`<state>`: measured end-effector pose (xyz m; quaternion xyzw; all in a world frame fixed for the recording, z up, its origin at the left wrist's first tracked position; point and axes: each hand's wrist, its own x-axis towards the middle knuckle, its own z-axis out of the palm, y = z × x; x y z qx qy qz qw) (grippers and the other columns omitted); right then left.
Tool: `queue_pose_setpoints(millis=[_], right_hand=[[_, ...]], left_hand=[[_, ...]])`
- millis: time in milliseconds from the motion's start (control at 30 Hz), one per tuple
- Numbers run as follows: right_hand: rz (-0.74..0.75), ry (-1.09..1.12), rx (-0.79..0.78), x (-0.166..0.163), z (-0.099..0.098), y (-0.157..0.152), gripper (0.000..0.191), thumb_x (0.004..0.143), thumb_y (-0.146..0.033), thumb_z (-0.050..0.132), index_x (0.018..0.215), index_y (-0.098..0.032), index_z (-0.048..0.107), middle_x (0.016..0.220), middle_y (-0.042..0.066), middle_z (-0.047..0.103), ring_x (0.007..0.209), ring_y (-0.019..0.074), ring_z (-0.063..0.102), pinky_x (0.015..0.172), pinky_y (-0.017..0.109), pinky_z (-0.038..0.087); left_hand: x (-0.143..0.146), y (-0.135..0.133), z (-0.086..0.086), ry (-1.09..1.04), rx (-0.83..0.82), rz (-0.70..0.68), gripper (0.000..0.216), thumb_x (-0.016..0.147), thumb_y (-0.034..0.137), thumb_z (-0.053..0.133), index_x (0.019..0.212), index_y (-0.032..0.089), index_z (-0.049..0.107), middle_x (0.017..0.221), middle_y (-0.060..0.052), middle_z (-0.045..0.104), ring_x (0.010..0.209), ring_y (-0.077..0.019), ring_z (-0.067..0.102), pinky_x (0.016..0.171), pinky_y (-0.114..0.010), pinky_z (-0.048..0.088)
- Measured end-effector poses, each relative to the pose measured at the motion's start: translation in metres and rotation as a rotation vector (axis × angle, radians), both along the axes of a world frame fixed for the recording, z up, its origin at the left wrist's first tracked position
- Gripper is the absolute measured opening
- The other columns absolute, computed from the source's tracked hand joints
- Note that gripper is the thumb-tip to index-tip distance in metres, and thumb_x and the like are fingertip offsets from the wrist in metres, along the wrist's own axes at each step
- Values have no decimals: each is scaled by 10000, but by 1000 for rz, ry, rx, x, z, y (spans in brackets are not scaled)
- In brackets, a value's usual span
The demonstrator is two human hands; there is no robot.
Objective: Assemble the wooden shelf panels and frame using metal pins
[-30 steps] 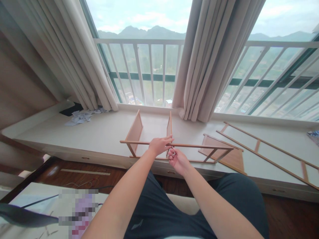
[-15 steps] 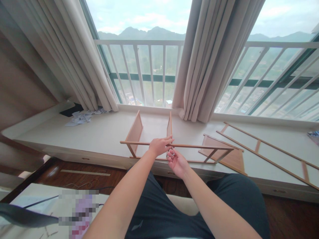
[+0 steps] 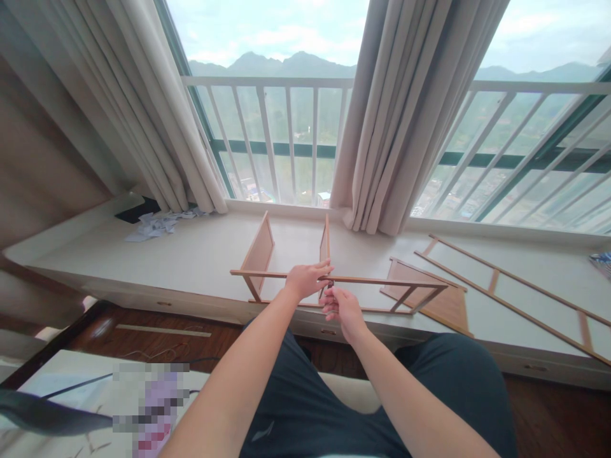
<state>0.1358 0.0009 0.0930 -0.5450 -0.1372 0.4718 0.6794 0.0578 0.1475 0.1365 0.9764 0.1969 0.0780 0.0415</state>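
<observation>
A partly joined wooden shelf frame stands on the white window ledge, its long rail facing me and two shelf panels reaching back toward the window. My left hand lies over this rail at the middle panel and grips it, fingers pointing right. Just below the same joint, my right hand is closed in a pinch, its fingertips close to the rail's underside. What it pinches is too small to make out. At the left end sits the other shelf panel.
A loose wooden panel lies flat behind the frame's right end. Farther right rests a ladder-like side frame. Crumpled white paper lies at the ledge's left. A white table stands at lower left; curtains hang behind.
My right hand has turned at the wrist and its fingers have curled in below the rail. My left hand and the shelf frame have stayed in place.
</observation>
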Motion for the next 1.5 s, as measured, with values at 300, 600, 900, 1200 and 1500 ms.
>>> queue_pose_setpoints(millis=[300,600,900,1200,1500], right_hand=[[49,-791,-93,26,-10,-8,296,855,-412,570,895,-215,787,678,19,673,695,208,616,670,304,473],[42,-732,-76,20,2,-22,186,848,-306,568,993,-230,656,790,34,748,646,199,676,690,329,521],[-5,-895,-98,23,10,-28,168,837,-357,652,728,-240,601,735,62,732,698,241,685,721,363,494],[63,-965,-6,20,12,-29,122,862,-302,636,762,-253,686,769,41,722,739,234,631,768,357,453],[70,-985,-29,24,12,-25,111,860,-271,646,763,-249,695,766,41,723,722,228,627,758,348,439]], left_hand=[[1,0,-1,-6,-12,16,469,922,492,589,1391,491,576,1527,99,510,1076,-241,728,906,-369,578],[1,1,-3,-10,18,4,474,922,473,585,1396,475,578,1530,99,505,1061,-237,733,888,-359,584],[1,-1,-1,-7,-1,20,458,929,516,575,1385,481,586,1524,105,509,1065,-232,732,905,-347,574],[1,1,-2,-14,1,14,472,916,473,593,1388,491,578,1523,104,513,1059,-235,735,897,-363,580],[1,0,-2,-15,3,14,463,922,484,578,1385,478,586,1523,109,509,1059,-234,735,892,-357,580]])
